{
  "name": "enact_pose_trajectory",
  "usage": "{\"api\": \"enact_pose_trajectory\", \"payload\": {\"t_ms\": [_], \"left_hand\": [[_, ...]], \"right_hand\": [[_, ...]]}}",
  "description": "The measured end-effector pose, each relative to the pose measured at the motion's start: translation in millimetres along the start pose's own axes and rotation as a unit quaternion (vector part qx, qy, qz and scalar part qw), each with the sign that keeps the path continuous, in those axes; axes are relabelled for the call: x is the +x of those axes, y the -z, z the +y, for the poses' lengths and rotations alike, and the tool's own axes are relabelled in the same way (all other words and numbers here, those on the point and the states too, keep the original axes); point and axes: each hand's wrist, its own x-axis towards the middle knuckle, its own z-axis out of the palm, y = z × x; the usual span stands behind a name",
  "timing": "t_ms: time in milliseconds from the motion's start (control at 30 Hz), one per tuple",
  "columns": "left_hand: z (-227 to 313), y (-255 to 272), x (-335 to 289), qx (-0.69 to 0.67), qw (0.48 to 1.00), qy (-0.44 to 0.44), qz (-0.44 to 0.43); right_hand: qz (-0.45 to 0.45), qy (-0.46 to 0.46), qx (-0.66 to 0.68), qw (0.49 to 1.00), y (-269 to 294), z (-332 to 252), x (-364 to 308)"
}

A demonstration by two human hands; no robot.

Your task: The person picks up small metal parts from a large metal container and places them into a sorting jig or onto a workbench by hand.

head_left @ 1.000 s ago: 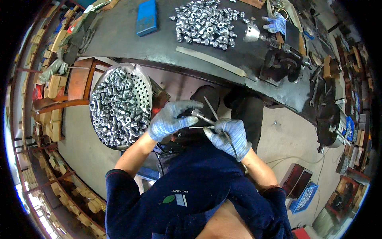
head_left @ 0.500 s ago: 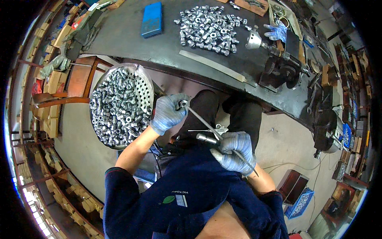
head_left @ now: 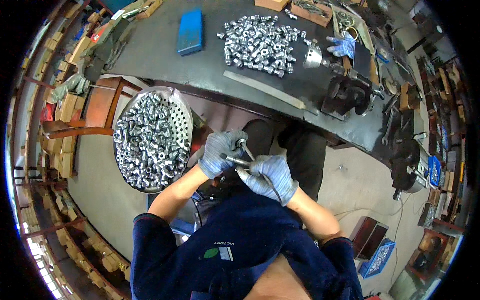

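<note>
Both my hands wear grey-blue knit gloves and work close together above my lap. My left hand point(head_left: 220, 152) is closed on a small metal fitting point(head_left: 241, 142), pinched at its fingertips. My right hand point(head_left: 272, 177) is wrapped round a slim tapered metal rod point(head_left: 248, 152), which looks like a round file; its upper end is at the fitting, and whether it sits inside the bore I cannot tell. The same hand also holds a short, thicker steel pin point(head_left: 235, 160), which points toward my left hand.
A perforated metal basin point(head_left: 184, 112) of fittings point(head_left: 150, 145) stands at left. The dark workbench point(head_left: 200, 67) bears a fitting pile point(head_left: 260, 45), a blue case point(head_left: 190, 32), a flat file point(head_left: 265, 90), a chuck point(head_left: 313, 56) and a spare glove point(head_left: 343, 46). A blue crate point(head_left: 377, 257) sits on the floor at right.
My right hand has moved up and left, along the rod toward my left hand. The left hand has shifted slightly right and down. The pin now reaches close to the left hand's fingers.
</note>
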Motion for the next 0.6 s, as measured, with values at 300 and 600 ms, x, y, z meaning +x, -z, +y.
{"api": "enact_pose_trajectory", "payload": {"t_ms": [300, 600], "left_hand": [[-12, 10, 118, 0.241, 0.97, -0.016, -0.033], [9, 44, 259, -0.356, 0.927, 0.012, 0.118]], "right_hand": [[0.06, -0.064, -0.107, 0.99, 40, 1, -28], [0.087, -0.107, -0.009, 0.99, 36, 1, -38]]}}
